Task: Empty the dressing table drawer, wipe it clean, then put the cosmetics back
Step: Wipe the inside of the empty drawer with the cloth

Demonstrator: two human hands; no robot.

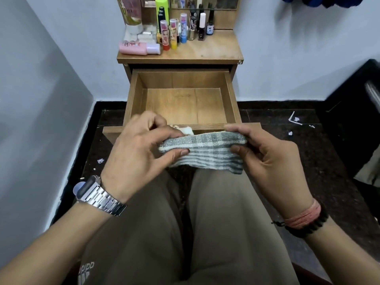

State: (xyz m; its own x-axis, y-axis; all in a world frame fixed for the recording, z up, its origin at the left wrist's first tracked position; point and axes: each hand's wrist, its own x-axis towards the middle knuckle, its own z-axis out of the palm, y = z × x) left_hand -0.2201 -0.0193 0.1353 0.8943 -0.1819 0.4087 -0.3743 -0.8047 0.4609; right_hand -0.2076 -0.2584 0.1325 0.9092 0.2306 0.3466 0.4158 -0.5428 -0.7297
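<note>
The left hand [141, 153] pinches one end of the striped cloth [205, 153] between thumb and fingers; the right hand [273, 159] pinches the other end the same way. To wipe well, I would fold it into a flat pad that reaches the corners. The open drawer [129, 103] lies just beyond both grips, bare inside. The cosmetics [174, 36] stand farther back, on the dressing table top.

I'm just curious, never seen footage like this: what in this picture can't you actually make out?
- Head view: front strip of the drawer floor, hidden by left hand, right hand and striped cloth.
- Labels on the cosmetics: too small.
- Mirror and blue fabric: cut off by the top edge.
</note>
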